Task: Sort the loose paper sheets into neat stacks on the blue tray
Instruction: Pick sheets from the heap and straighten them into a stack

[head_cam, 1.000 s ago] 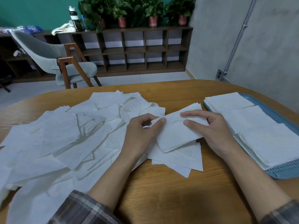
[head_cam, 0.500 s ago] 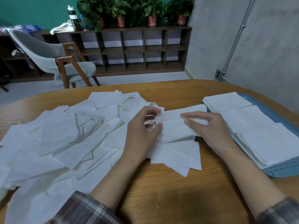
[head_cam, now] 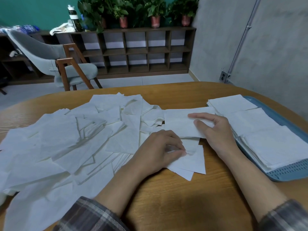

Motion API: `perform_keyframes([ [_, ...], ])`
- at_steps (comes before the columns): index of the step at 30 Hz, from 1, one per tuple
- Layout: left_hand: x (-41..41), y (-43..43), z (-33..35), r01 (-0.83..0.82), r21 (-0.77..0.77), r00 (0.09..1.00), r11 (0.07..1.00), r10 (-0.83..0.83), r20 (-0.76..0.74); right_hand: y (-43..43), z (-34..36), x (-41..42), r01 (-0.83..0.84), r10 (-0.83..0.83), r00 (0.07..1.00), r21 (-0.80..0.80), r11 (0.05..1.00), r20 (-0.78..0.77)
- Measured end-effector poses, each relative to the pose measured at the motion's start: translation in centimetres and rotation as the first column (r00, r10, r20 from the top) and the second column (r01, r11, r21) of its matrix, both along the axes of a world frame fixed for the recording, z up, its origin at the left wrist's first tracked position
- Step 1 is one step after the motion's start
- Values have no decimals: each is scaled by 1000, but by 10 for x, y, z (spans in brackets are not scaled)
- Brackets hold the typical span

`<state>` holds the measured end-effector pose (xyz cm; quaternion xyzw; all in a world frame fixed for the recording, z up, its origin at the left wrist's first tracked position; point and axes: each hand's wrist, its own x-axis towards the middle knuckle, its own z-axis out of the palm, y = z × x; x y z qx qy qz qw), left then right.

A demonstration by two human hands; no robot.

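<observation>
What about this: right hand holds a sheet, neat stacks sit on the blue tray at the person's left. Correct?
No. The head view shows the blue tray with the neat stacks at the person's right, not left. The right hand does hold a sheet.

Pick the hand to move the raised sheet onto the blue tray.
Right. The right hand grips the raised sheet, and the blue tray lies on its side; the left hand pinches a lower sheet.
</observation>
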<state>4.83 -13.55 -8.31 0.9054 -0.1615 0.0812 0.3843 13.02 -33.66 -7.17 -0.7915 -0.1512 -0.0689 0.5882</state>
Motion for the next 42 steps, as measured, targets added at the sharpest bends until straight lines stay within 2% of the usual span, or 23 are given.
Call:
perform_keyframes([
  [4, -3, -2, 8, -46, -79, 998, 996, 49, 43, -1, 2, -1, -16, 17, 1000, 9, 1000, -13],
  [11, -9, -3, 27, -145, -426, 989, 893, 149, -24, 1, 6, -1, -48, 50, 998, 66, 997, -38],
  [15, -10, 1, 37, -209, -563, 978, 800, 172, -119, -2, 3, 1, -74, 89, 991, 146, 987, -97],
  [17, -10, 3, 38, -241, -645, 970, 725, 150, -194, -2, 4, 2, -110, 147, 976, 219, 970, -159],
  [21, -6, 4, 39, -290, -800, 956, 526, 127, -264, 3, 14, -5, -221, 381, 866, 435, 873, -324],
  [23, -5, 3, 37, -327, -807, 945, 491, 173, -278, 5, 15, -10, -279, 438, 841, 439, 854, -317],
  [27, -7, 1, 32, -397, -685, 916, 612, 310, -254, 5, 14, -13, -212, 238, 951, 144, 967, -198],
  [30, -8, 5, 35, -329, -644, 940, 690, 308, -151, 2, 14, -13, -202, 223, 958, 126, 971, -181],
  [34, -5, 9, 32, -262, -472, 957, 841, 289, -17, 5, 11, -12, -224, 222, 957, 11, 974, -187],
  [38, -5, 9, 29, -239, -409, 971, 881, 217, -99, 5, 11, -12, -233, 227, 952, -7, 972, -203],
  [42, -4, 15, 32, -135, -324, 989, 936, 108, -100, 5, 13, -13, -256, 261, 942, 53, 965, -212],
])
